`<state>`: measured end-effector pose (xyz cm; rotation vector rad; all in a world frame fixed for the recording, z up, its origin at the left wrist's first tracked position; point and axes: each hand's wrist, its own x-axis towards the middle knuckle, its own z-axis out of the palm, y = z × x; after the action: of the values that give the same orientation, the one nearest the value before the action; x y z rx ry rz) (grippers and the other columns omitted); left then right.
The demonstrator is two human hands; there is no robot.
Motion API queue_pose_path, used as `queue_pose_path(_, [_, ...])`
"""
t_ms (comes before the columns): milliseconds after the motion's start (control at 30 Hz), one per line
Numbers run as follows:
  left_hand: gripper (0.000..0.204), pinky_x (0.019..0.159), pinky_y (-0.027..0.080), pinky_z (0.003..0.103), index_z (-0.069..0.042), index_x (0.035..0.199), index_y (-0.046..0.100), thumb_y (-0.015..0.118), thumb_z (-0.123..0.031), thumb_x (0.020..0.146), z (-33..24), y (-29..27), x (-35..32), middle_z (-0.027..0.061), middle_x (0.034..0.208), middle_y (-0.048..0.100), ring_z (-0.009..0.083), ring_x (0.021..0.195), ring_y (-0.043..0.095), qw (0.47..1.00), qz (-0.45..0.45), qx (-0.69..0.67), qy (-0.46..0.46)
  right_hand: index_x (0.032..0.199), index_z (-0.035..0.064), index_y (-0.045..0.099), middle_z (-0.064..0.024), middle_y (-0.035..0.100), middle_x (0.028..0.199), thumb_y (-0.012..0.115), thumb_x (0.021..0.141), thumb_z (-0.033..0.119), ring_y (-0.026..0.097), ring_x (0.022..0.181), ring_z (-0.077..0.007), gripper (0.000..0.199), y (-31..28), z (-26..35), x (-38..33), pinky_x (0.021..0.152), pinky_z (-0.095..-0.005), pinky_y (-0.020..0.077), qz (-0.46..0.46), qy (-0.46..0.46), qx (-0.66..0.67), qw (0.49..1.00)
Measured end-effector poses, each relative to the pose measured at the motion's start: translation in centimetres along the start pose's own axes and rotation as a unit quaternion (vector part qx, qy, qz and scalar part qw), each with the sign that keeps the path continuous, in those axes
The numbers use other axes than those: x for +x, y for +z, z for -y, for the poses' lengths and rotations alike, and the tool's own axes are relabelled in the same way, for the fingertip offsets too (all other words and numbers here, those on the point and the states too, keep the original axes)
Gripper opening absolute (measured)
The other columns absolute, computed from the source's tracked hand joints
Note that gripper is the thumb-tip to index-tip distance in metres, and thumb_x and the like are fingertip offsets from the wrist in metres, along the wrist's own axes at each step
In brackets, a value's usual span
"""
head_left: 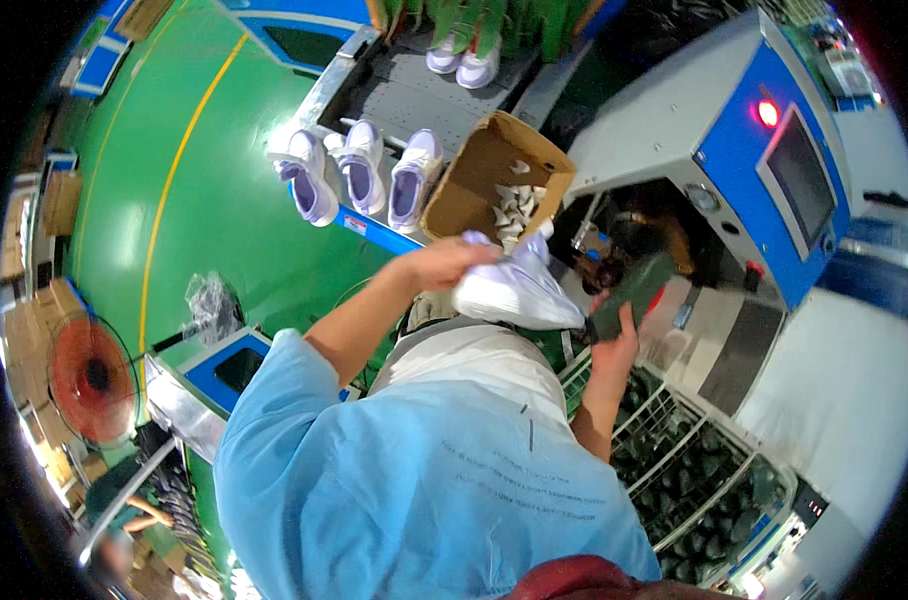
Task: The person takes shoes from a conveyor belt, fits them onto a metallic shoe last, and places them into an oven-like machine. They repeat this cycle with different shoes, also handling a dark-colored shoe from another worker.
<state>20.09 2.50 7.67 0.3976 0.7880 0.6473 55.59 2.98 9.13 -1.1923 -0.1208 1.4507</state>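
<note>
A white and lavender sneaker (519, 290) hangs in front of my body, its toe pointing right. My left hand (444, 266) is closed round its heel end. To the right, my right hand (615, 345) grips a dark green shoe last (631, 298), tilted up toward the machine. The shoe's toe comes close to the last; whether they touch I cannot tell. Beyond my left hand, a lavender-lined sneaker (414, 180) stands beside a cardboard box (464, 180) holding several small white pieces (517, 205).
A blue and white machine (664, 130) with a lit red lamp (768, 113) stands at right. Below it, a wire crate (694, 470) holds many dark lasts. More sneakers (464, 65) sit on a conveyor (414, 95) ahead. A fan (92, 378) and another person (124, 520) are at left.
</note>
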Motion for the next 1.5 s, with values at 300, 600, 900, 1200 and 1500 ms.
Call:
queue_pose_path(300, [0.045,0.102,0.050,0.042,0.000,0.118,0.065,0.070,-0.037,0.092,-3.5,-18.7,-9.2,0.0119,0.113,0.071,0.0269,0.115,0.065,0.922,-0.283,0.066,0.258,0.136,0.0001,0.053,-0.0110,0.068,0.110,0.067,0.095,0.006,0.069,0.087,-0.0262,0.044,-2.6,0.0,-7.2,0.079,-0.0456,0.0608,0.117,0.059,-0.307,0.943])
queue_pose_path(600, [0.063,0.114,0.034,0.047,0.000,0.125,0.067,0.057,-0.054,0.094,-1.2,-23.0,-3.1,0.0246,0.117,0.069,0.0383,0.123,0.059,0.587,-0.404,0.701,0.042,0.152,0.0014,0.045,-0.0096,0.064,0.130,0.079,0.087,0.012,0.064,0.106,-0.0214,0.074,-2.5,-0.8,-11.9,0.094,-0.0341,0.0512,0.019,-0.022,-0.450,0.892])
queue_pose_path(900, [0.077,0.110,0.039,0.051,0.010,0.132,0.061,0.069,-0.049,0.082,-0.9,-33.1,-1.8,0.0303,0.135,0.060,0.0451,0.125,0.055,0.662,-0.366,0.654,0.027,0.149,0.0027,0.049,-0.0117,0.060,0.140,0.084,0.080,0.019,0.060,0.118,-0.0184,0.079,-5.3,12.5,-18.8,0.104,-0.0330,0.0461,-0.182,-0.210,-0.517,0.810])
queue_pose_path(1200, [0.070,0.087,0.054,0.045,0.009,0.116,0.067,0.080,-0.049,0.079,-6.6,-18.4,-5.6,0.0225,0.110,0.071,0.0350,0.095,0.068,0.659,-0.415,0.600,0.184,0.146,0.0071,0.055,-0.0171,0.066,0.135,0.086,0.079,0.033,0.064,0.120,-0.0237,0.078,-23.4,30.5,-40.2,0.105,-0.0347,0.0460,-0.651,-0.374,-0.504,0.426])
queue_pose_path(1500, [0.055,0.086,0.053,0.039,0.007,0.119,0.067,0.070,-0.040,0.090,-6.4,3.0,-7.8,0.0180,0.112,0.069,0.0283,0.098,0.065,0.771,-0.245,0.571,0.141,0.144,0.0211,0.059,-0.0196,0.071,0.122,0.076,0.076,0.029,0.069,0.108,-0.0319,0.070,-47.0,52.4,-51.8,0.095,-0.0430,0.0528,-0.663,-0.011,-0.660,0.354])
